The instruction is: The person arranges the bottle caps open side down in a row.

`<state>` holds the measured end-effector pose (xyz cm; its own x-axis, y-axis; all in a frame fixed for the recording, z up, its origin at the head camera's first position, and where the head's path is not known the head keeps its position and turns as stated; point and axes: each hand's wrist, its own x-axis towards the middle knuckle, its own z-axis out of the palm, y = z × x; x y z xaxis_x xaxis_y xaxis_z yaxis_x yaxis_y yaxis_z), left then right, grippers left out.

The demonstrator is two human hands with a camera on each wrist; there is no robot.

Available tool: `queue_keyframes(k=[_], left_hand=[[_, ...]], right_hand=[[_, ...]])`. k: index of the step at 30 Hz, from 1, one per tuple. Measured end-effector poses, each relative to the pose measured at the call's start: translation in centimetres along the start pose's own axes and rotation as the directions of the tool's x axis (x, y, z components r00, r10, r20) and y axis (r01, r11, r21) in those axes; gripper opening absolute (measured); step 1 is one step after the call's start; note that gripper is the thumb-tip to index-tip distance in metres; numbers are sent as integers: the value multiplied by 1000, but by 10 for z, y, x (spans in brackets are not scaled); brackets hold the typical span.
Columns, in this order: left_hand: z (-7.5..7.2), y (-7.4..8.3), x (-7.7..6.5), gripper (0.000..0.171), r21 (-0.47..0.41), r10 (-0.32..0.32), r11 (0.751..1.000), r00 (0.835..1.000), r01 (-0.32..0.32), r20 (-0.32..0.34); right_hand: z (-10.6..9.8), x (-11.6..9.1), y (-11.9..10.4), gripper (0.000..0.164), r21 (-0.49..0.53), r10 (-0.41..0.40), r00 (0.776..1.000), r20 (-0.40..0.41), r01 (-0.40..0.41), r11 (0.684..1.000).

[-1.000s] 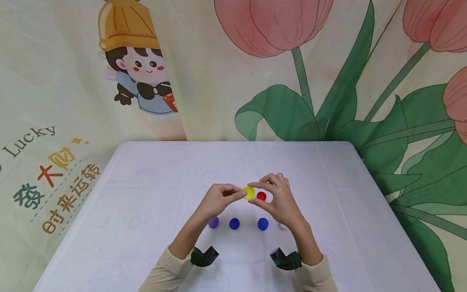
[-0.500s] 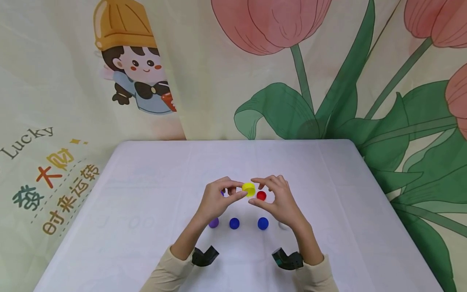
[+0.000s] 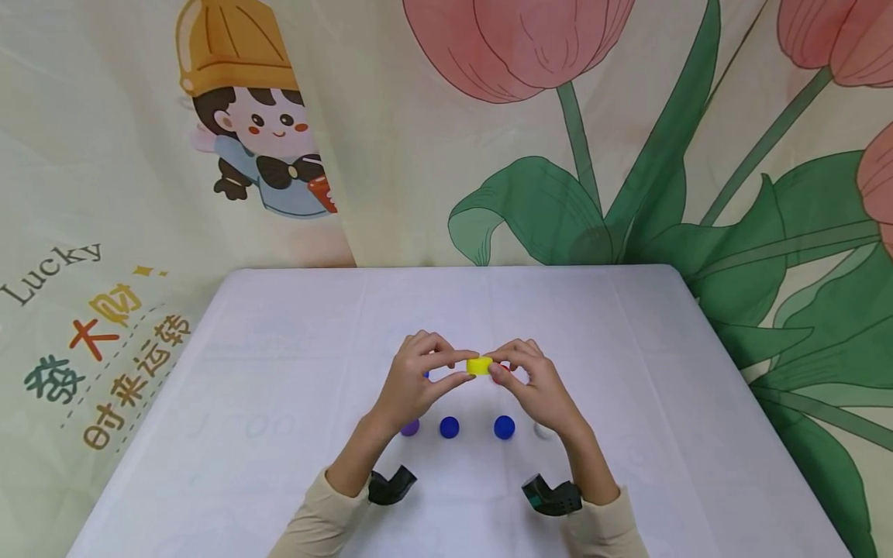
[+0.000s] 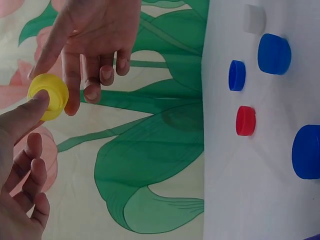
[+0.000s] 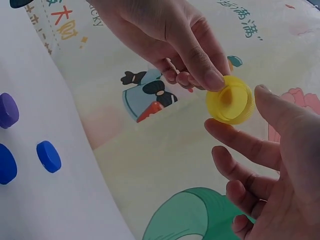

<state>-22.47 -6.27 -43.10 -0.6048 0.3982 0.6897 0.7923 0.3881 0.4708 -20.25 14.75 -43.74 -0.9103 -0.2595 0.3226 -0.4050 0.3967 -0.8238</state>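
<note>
A yellow bottle cap (image 3: 479,366) is held up above the white table, edge-on in the head view. My left hand (image 3: 407,377) pinches it between thumb and index finger; in the left wrist view the thumb (image 4: 37,107) lies across its hollow inner side. From the other side my right hand (image 3: 536,385) has its thumb and index fingertips on opposite sides of the cap's rim. Its other fingers are loosely bent. A red cap (image 4: 245,121) lies on the table, mostly hidden behind the right fingers in the head view.
On the white-covered table (image 3: 314,310) lie two blue caps (image 3: 449,428) in the near row, with a purple cap (image 3: 410,428) at left and a white cap (image 3: 542,431) partly behind the right wrist. Another blue cap (image 5: 49,156) lies farther back. A printed cloth (image 3: 391,155) hangs behind.
The yellow cap has tipped from showing its round face to edge-on. My right fingers came off it, spread apart, then closed in on it again, while the left hand kept its grip.
</note>
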Motion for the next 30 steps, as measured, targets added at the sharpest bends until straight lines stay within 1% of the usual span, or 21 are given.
queue_keyframes(k=[8,12,15,19,21,24,27,30], left_hand=[[2,0,1,26,-6,26,1000,1000,-26,-2],[3,0,0,27,-15,20,1000,1000,-20,1],[3,0,0,36,-28,-1,1000,1000,1,16],[3,-1,-2,49,-47,-37,998,999,38,24],[4,-1,-2,48,-53,-55,997,998,56,19],[5,-2,-2,41,-59,-88,994,996,89,20],[5,-4,-3,35,-54,-134,989,990,136,38],[6,-9,-3,32,-27,-176,984,983,177,57]], right_hand=[[1,1,1,19,18,2,1000,-14,-1,1000],[1,1,2,18,27,17,1000,-16,-16,1000],[1,1,2,19,25,24,999,-34,-23,999],[2,0,3,25,19,13,997,-76,-11,1000],[2,1,5,28,16,3,996,-90,-1,1000],[3,2,6,30,10,-12,996,-92,13,1000],[6,4,8,30,-18,-19,995,-94,18,1000],[10,9,11,31,-58,-34,994,-102,28,998]])
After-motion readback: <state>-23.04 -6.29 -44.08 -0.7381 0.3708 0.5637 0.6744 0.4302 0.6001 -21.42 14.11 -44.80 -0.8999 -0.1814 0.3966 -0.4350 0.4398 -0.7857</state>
